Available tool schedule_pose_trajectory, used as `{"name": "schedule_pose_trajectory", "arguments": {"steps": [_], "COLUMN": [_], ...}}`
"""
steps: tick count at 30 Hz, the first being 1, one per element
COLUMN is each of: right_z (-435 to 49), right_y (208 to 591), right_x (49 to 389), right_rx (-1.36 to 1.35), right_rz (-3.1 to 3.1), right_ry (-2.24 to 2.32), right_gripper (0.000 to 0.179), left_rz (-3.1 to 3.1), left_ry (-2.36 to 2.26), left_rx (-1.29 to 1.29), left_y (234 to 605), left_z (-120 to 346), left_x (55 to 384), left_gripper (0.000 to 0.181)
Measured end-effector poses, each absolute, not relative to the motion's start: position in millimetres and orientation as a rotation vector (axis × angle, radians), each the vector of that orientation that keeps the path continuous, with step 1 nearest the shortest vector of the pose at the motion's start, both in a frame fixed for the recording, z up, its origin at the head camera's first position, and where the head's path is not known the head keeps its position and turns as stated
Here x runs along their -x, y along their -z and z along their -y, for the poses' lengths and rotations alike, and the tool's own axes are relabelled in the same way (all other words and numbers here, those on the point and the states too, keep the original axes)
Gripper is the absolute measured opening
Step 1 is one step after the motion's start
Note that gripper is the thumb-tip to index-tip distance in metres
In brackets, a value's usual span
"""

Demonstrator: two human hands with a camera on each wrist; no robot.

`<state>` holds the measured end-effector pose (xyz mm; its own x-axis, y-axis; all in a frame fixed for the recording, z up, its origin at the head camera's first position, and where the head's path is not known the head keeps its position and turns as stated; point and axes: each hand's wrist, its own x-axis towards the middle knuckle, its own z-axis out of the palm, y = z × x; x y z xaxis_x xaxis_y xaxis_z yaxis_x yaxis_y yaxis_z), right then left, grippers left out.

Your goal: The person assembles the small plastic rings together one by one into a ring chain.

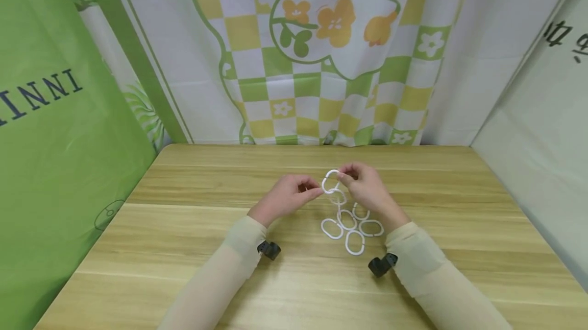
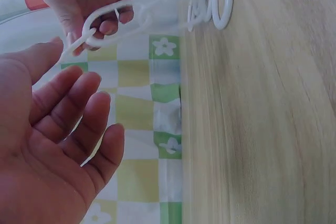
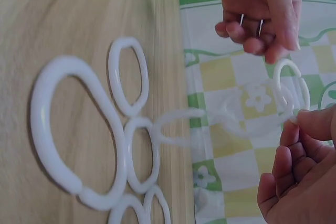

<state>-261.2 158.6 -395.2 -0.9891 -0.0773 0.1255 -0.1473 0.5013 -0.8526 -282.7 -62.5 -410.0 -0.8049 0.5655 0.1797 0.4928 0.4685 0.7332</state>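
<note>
White plastic chain-link rings are the things at hand. In the head view my right hand (image 1: 367,187) pinches the top ring (image 1: 325,183) between thumb and fingertips, holding it above the table. Linked through it hangs a second ring (image 1: 344,196), blurred in the right wrist view, and the chain runs on down toward the table. My left hand (image 1: 289,197) is at the top ring's left side, fingertips right by its edge. From the left wrist view, the thumb and forefinger of this left hand (image 2: 58,124) stand apart, the other fingers loosely bent.
On the wooden table (image 1: 184,248), below the hands, lie several white rings, among them a left one (image 1: 323,228), a front one (image 1: 347,246) and a right one (image 1: 376,222). A patterned curtain (image 1: 294,85) hangs behind the table's far edge. Small black cameras (image 1: 271,251) sit on both wrists.
</note>
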Motion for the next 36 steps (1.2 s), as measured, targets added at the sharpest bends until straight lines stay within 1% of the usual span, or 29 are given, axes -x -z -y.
{"name": "schedule_pose_trajectory", "arguments": {"steps": [7, 12, 26, 36], "right_z": [-154.1, -164.6, -227.3, -241.8], "right_y": [396.3, 402.1, 431.2, 431.5], "right_x": [257.1, 261.6, 295.7, 304.7], "right_rx": [-0.219, -0.232, -0.167, -0.195], "right_rz": [2.596, 2.61, 2.87, 3.119], "right_ry": [-1.627, -1.605, -1.171, -1.002], "right_gripper": [0.016, 0.017, 0.022, 0.025], "left_rz": [-2.618, -2.627, -2.664, -2.673], "left_ry": [-1.369, -1.429, -1.413, -1.411], "left_rx": [-0.938, -0.939, -0.935, -0.984], "left_y": [412.6, 412.9, 411.1, 405.5], "left_z": [62.5, 64.8, 70.6, 72.9], "left_x": [284.9, 286.8, 286.6, 288.7], "left_gripper": [0.022, 0.024, 0.017, 0.016]}}
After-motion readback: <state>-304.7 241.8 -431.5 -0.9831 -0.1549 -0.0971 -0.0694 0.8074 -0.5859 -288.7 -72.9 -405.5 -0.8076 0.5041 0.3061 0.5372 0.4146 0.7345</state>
